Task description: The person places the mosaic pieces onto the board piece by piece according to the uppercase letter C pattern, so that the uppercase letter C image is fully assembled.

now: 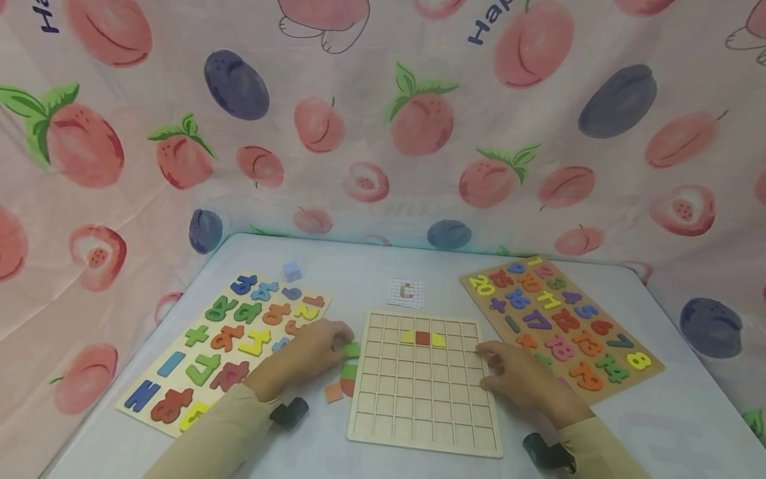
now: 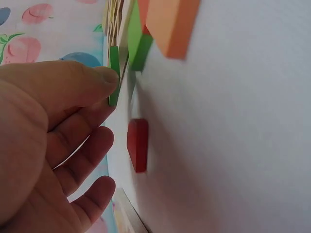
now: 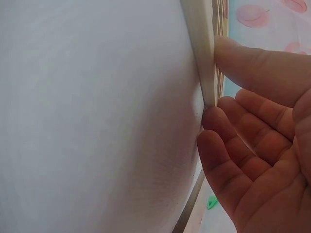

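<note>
My left hand (image 1: pixel 311 349) pinches a small green tile (image 2: pixel 114 57) between thumb and index finger, near the left edge of a wooden grid board (image 1: pixel 419 406). Its other fingers are loosely bent. On the board's upper rows, a red square (image 1: pixel 422 338) sits between two yellow pieces (image 1: pixel 407 338). Along the board's right edge, my right hand (image 1: pixel 517 376) holds the rim, thumb on the face and fingertips at the side, as the right wrist view shows. Below the left hand lie an orange tile (image 1: pixel 334 392) and a green piece (image 1: pixel 348 371); a red piece (image 2: pixel 138 145) shows in the left wrist view.
A number puzzle board (image 1: pixel 179 346) lies to the left and another number board (image 1: pixel 649 372) to the right. Behind the grid board rests a small printed pattern card (image 1: pixel 407 293). A light blue block (image 1: pixel 292 271) stands farther back, before a fruit-print cloth (image 1: pixel 359 80).
</note>
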`<state>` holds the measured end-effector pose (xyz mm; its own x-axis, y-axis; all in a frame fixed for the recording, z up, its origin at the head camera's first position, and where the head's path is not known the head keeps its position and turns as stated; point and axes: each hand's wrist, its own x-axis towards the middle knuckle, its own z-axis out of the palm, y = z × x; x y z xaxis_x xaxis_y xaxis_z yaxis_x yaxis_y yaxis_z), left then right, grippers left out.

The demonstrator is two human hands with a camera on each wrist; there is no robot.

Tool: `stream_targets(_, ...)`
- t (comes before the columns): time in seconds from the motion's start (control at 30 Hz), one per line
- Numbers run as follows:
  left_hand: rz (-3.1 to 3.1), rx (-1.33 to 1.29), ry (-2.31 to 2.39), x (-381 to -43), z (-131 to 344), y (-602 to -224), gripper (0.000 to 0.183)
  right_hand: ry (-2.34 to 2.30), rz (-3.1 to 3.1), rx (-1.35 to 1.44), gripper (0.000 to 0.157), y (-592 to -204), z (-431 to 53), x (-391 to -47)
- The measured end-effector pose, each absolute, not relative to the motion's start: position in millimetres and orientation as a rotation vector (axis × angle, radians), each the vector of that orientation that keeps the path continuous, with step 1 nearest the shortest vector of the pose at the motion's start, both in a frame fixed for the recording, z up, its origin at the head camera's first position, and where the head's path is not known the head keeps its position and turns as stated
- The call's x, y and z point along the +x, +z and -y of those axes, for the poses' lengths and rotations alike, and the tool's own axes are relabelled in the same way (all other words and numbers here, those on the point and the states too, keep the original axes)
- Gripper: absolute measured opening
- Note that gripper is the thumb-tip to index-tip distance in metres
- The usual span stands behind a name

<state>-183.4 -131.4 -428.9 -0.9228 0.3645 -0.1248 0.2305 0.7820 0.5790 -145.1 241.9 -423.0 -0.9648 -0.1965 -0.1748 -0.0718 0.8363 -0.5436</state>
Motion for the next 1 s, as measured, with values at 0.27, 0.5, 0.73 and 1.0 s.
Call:
stream_targets(0.27, -2.727, 0.532, 0.823, -187.4, 119.4, -428.9, 0.026, -0.806, -2.795, -0.222, 0.057, -423.4, -242.8, -145.7)
stream_targets(0.5, -2.701, 0.667, 0.841, -191.7, 103.8, -430.5, 0.027, -0.801, -2.797, -0.212, 0.057, -424.8, -242.7, -146.0)
stream_targets(0.73, -2.707, 0.721, 0.844, -191.5, 89.3, -428.7, 0.024, -0.803, -2.790, -0.191, 0.058, -423.7, -242.0, -145.7)
stream_targets(1.0, -2.704, 0.732, 0.879, -190.7, 76.3, -427.7, 0.024, -0.819, -2.795, -0.201, 0.057, -425.2, -243.5, -145.6)
